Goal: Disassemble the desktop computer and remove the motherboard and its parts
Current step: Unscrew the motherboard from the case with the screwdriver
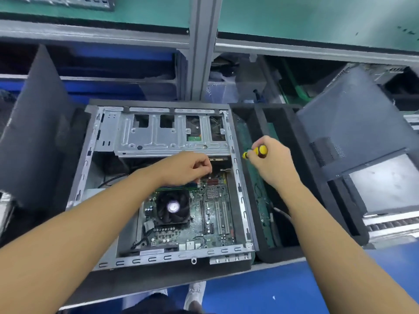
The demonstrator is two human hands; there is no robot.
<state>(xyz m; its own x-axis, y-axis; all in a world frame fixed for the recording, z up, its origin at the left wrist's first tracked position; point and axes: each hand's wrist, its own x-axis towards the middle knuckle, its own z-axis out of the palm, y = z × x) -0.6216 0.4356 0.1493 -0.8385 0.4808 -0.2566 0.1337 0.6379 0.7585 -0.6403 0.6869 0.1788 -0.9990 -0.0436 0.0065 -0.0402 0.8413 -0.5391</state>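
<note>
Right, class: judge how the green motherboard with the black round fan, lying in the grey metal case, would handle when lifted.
Probably stiff: the green motherboard looks like a flat rigid board. Likely heavier toward the black round fan, which sits on one side. Probably fragile: bare white slots and small parts cover it.

Single wide-angle view from head height, facing forward and steeply down, close over the open computer case (158, 258) at centre; shelf frame (201, 53) far, floor (249, 298) near.
</note>
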